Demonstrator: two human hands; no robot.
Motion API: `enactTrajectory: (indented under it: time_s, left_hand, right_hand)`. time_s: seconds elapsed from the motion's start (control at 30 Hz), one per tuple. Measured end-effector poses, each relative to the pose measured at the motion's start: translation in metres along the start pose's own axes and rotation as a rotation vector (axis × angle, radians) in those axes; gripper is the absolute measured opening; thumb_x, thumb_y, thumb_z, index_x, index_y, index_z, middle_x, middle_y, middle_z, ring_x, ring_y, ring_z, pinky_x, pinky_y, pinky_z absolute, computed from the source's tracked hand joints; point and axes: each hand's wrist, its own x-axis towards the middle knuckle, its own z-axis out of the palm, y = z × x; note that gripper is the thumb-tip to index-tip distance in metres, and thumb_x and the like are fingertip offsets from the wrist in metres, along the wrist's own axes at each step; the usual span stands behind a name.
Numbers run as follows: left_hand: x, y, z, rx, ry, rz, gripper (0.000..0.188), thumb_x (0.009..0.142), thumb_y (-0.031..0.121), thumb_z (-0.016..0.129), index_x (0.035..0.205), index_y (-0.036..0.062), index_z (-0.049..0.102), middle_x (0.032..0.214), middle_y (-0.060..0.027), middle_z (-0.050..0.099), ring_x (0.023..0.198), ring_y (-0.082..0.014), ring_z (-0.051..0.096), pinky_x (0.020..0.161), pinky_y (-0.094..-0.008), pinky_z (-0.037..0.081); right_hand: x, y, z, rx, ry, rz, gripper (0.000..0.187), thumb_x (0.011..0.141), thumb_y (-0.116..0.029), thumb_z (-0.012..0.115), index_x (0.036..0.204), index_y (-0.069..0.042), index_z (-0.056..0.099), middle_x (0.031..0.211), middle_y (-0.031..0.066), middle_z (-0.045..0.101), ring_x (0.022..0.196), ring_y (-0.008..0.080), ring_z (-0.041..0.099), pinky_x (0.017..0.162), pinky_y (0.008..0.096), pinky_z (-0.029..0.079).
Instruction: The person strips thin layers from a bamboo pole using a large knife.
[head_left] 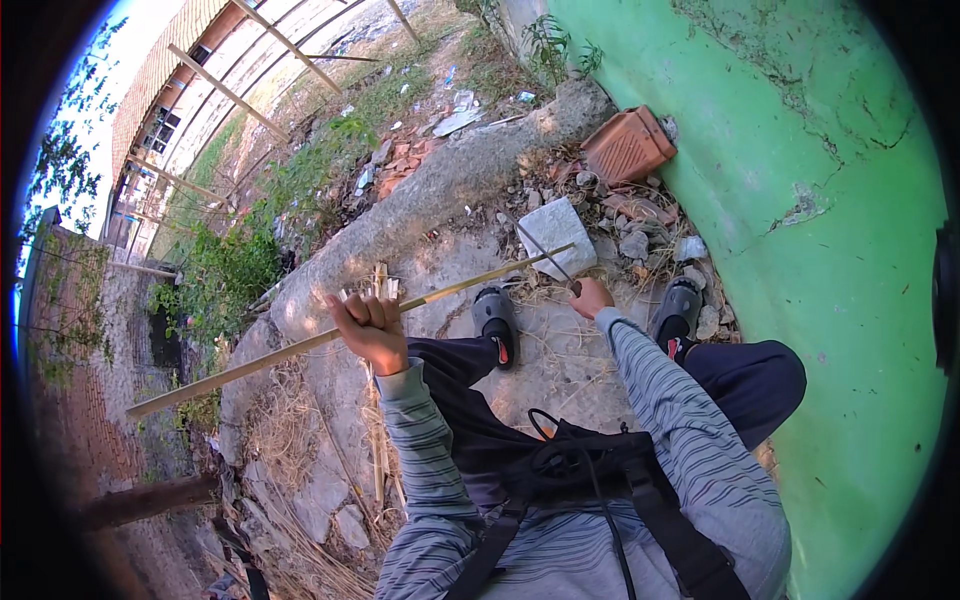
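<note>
Head | left hand point(372, 328): long strip point(250, 367) | right hand point(592, 299): dark tool point(529, 237)

Site: an outdoor yard beside a wall. Evidence: cracked grey concrete ground point(570, 365) underfoot; a chipped light-green plastered wall point(850, 270) at 3 o'clock; a ridged orange terracotta block point(628, 148) between 1 and 2 o'clock; flat white litter point(458, 122) near 12 o'clock; leafy green shrubs point(235, 260) between 9 and 10 o'clock; an orange tiled roof point(160, 80) at 10 o'clock.
</note>
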Motion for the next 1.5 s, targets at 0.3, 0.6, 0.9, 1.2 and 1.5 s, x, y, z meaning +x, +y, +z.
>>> enactTrajectory:
  time_s: [0.3, 0.6, 0.9, 1.2, 1.5]
  left_hand:
    - [-0.006, 0.015, 0.000, 0.044, -0.005, 0.037, 0.058, 0.115, 0.045, 0.035, 0.065, 0.0195, 0.020, 0.052, 0.0052, 0.011, 0.047, -0.0098, 0.004, 0.043, -0.0326, 0.010]
    - [-0.001, 0.009, -0.001, 0.037, -0.011, 0.036, 0.059, 0.115, 0.046, 0.035, 0.065, 0.0193, 0.020, 0.051, 0.0052, 0.012, 0.046, -0.0094, 0.005, 0.044, -0.0323, 0.011]
    - [0.008, 0.005, -0.001, 0.002, -0.013, -0.001, 0.060, 0.114, 0.047, 0.037, 0.064, 0.0196, 0.021, 0.050, 0.0051, 0.014, 0.045, -0.0091, 0.005, 0.042, -0.0316, 0.010]
    - [0.010, 0.017, -0.015, 0.027, 0.030, 0.018, 0.059, 0.115, 0.047, 0.037, 0.064, 0.0197, 0.022, 0.050, 0.0053, 0.013, 0.045, -0.0092, 0.005, 0.043, -0.0321, 0.010]
    - [0.011, 0.015, -0.023, 0.016, 0.040, 0.010, 0.060, 0.115, 0.047, 0.036, 0.064, 0.0198, 0.020, 0.050, 0.0053, 0.012, 0.045, -0.0095, 0.004, 0.043, -0.0326, 0.010]
  right_hand:
    - [-0.016, -0.047, 0.009, 0.158, -0.023, -0.199, 0.026, 0.076, -0.025, 0.075, 0.090, -0.003, 0.072, 0.086, 0.0233, 0.072, 0.085, 0.0424, 0.071, 0.075, 0.0497, 0.055]
    - [-0.004, -0.019, 0.012, 0.059, -0.007, -0.035, 0.029, 0.073, -0.026, 0.076, 0.086, 0.000, 0.070, 0.081, 0.0229, 0.071, 0.079, 0.0413, 0.071, 0.073, 0.0487, 0.055]
    - [0.001, 0.026, 0.024, 0.103, 0.018, 0.116, 0.029, 0.076, -0.026, 0.077, 0.089, 0.000, 0.071, 0.080, 0.0190, 0.073, 0.075, 0.0378, 0.071, 0.073, 0.0466, 0.056]
    - [-0.022, 0.013, 0.028, 0.100, -0.079, 0.000, 0.025, 0.075, -0.024, 0.073, 0.091, -0.004, 0.072, 0.091, 0.0223, 0.074, 0.088, 0.0424, 0.072, 0.076, 0.0499, 0.056]
    - [-0.026, 0.048, 0.039, -0.021, -0.058, 0.209, 0.044, 0.074, -0.030, 0.085, 0.108, -0.004, 0.074, 0.109, 0.0226, 0.075, 0.102, 0.0389, 0.073, 0.090, 0.0466, 0.058]
